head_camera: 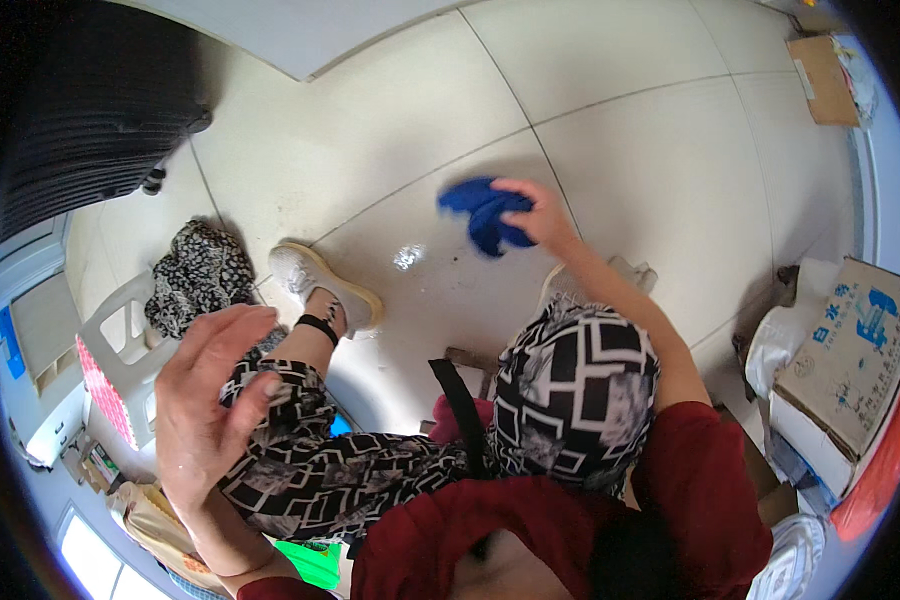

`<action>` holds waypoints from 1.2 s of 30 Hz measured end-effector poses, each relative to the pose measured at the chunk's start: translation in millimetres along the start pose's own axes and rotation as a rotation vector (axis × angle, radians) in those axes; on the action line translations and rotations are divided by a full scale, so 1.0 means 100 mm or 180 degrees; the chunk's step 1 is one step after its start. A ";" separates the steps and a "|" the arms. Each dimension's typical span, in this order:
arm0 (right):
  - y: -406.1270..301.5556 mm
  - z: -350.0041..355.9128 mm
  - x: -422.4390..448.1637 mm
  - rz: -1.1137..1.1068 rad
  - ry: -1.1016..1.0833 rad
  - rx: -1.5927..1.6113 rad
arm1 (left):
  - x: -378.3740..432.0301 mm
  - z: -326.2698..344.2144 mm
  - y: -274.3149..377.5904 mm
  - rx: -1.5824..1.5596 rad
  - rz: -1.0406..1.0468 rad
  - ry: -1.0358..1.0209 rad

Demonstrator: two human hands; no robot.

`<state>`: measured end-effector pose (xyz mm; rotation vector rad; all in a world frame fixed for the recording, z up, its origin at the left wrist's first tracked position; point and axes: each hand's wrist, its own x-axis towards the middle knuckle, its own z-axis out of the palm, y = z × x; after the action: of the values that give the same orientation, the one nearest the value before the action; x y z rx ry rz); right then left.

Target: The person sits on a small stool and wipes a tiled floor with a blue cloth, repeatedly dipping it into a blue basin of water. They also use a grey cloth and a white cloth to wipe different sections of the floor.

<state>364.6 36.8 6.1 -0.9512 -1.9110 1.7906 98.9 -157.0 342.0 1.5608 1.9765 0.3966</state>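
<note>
My right hand (pixel 546 219) grips a crumpled blue cloth (pixel 487 206) above the pale tiled floor (pixel 420 124). Motion blurs both the hand and the cloth slightly. Left of the cloth, a glossy wet-looking spot (pixel 409 257) catches the light, with small dark specks close by. My left hand (pixel 214 397) is raised over my left leg, its thumb apart from the fingers and nothing in its grasp. Near it stands a grey plastic stool (pixel 109 330) with a pink patterned side. A black-and-white patterned fabric bundle (pixel 202 274) lies just beyond the stool.
My shoe (pixel 322 285) is planted left of the wet spot. A black ribbed suitcase-like object (pixel 112 127) occupies the upper left. On the right is a printed cardboard box (pixel 844 367) beside a red plastic bag (pixel 881 457). Another open carton (pixel 825 82) stands far right.
</note>
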 end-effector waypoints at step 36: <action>0.43 -0.26 -1.41 -0.0060 0.1056 -0.2535 | 1.80 3.93 0.10 0.0468 -0.0497 0.0673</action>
<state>492.7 -40.9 -6.2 -1.3509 -2.3968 0.7442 319.2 -29.6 -8.0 1.4898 2.3193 0.3727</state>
